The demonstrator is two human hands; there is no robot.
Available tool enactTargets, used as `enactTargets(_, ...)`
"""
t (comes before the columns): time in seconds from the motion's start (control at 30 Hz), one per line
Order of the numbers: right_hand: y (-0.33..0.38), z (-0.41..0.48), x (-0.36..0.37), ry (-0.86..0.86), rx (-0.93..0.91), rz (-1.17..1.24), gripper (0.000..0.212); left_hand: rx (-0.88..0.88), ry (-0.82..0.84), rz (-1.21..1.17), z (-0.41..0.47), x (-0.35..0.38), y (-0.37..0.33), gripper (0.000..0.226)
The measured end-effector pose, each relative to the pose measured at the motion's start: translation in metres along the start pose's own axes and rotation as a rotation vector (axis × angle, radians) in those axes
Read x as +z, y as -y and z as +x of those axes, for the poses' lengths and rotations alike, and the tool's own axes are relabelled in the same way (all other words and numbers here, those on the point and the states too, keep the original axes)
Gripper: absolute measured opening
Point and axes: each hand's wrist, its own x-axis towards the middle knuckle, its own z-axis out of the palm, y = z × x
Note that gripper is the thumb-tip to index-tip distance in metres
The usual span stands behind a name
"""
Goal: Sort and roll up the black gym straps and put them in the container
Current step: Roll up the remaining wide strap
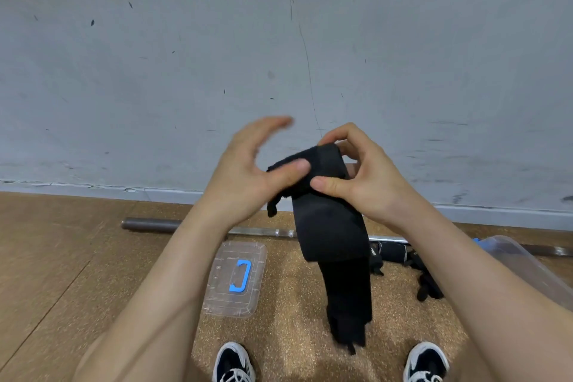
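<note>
Barbell lies along the wall's foot; one clear lid sits lower centre. One container at the right edge is partly hidden by the right forearm. At centre, the right hand grips the rolled top of one black strap, its tail hanging. The left hand has its thumb on the roll, fingers spread free. Loose straps lie lower right, number unclear.

Black strap partly rolled at top, tail hanging; loose straps lying beside clear container.

Scuffed grey wall, pale baseboard, speckled cork-brown floor
</note>
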Motion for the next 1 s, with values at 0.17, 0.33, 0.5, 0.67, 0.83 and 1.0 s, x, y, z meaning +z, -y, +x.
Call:
enactTargets(0.17,0.003,-0.003,0.005,0.075,0.129,0.003,0.060,-0.101,0.311,-0.050,-0.002,0.006,0.006,0.055)
enactTargets(0.33,0.006,-0.003,0.005,0.023,0.209,0.126,0.061,-0.068,0.138,-0.223,-0.001,0.005,0.003,0.026)
enactTargets(0.5,0.002,-0.001,0.006,-0.052,0.158,0.002,0.047,-0.086,0.105,-0.226,-0.001,0.011,0.003,0.026)
enactTargets(0.67,-0.002,-0.005,0.002,0.029,0.200,-0.020,0.022,-0.115,0.015,-0.224,0.002,0.010,0.008,0.032)
enactTargets(0.83,-0.002,-0.003,0.007,-0.030,0.321,0.072,0.046,-0.102,-0.044,-0.059,0.001,0.015,0.009,0.027)
enactTargets(1.0,-0.007,-0.004,0.013,-0.051,0.310,-0.146,0.026,-0.042,-0.075,0.140,-0.001,0.017,0.009,0.028)
